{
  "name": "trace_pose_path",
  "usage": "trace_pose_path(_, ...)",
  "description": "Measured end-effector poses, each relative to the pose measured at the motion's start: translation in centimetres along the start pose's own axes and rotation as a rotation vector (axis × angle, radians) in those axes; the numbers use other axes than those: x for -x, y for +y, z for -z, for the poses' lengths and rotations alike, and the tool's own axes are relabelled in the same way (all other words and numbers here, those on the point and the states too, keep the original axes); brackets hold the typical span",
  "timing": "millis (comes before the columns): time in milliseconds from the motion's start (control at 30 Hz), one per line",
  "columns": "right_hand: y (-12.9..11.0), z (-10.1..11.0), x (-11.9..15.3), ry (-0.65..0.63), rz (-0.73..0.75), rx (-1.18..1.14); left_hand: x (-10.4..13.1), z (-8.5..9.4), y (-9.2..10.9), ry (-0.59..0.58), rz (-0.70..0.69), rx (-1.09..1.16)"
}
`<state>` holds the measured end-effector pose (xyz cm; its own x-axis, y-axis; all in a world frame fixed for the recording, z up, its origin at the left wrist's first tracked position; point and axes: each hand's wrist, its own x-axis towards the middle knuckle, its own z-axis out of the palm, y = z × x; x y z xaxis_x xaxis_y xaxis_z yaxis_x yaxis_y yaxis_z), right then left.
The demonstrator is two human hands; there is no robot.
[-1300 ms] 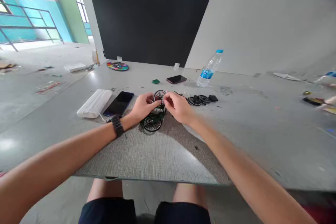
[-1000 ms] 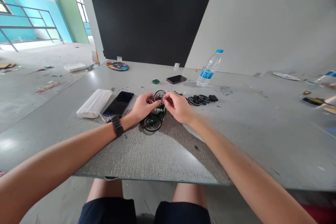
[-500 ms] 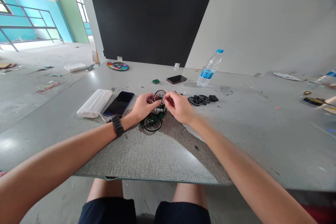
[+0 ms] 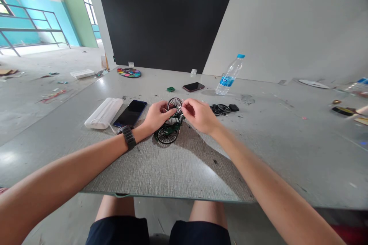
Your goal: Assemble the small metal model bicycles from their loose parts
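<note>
A small model bicycle with a dark green frame point(image 4: 173, 126) lies on the table between my hands, its spoked rear wheel point(image 4: 167, 134) nearer to me. My left hand point(image 4: 157, 115) pinches the far wheel point(image 4: 174, 106) from the left, thumb across its spokes. On the right, my right hand point(image 4: 199, 115) is closed at the fingertips beside that wheel, on something too small to make out. Behind my right hand, partly covered by it, lie loose black wheels point(image 4: 223, 108) and a small black block point(image 4: 234, 107).
Left of my hands are a dark phone point(image 4: 130, 113) and a white power bank point(image 4: 104, 113). Farther back stand or lie a paint palette point(image 4: 129, 72), a green piece point(image 4: 171, 89), another phone point(image 4: 193, 87) and a water bottle point(image 4: 230, 75). The table's front edge point(image 4: 172, 198) is near my legs.
My right hand has shifted slightly to the right, away from the wheel, and now covers part of the loose wheels. My left hand has hardly moved.
</note>
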<state>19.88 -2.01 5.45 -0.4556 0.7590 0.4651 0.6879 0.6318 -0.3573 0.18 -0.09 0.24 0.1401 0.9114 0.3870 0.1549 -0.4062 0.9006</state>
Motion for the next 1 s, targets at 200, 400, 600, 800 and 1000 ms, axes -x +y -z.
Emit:
trace_pose_path(200,2.0,2.2,-0.2,-0.402,-0.089,0.091,0.0,-0.1,0.1,0.024,0.03,0.003)
trace_pose_path(400,2.8,1.7,-0.2,-0.476,-0.05,0.072,0.0,0.0,0.3,0.004,0.047,-0.02)
trace_pose_path(600,2.3,1.8,-0.1,-0.484,-0.073,0.071,0.0,0.0,0.2,-0.006,0.037,-0.023)
trace_pose_path(800,2.0,2.7,-0.2,-0.513,-0.17,0.078,0.0,0.1,0.1,0.009,0.024,-0.012)
trace_pose_path(1000,2.4,4.9,0.0,-0.931,-0.247,-0.053,0.0,0.0,0.2,0.002,0.043,-0.001)
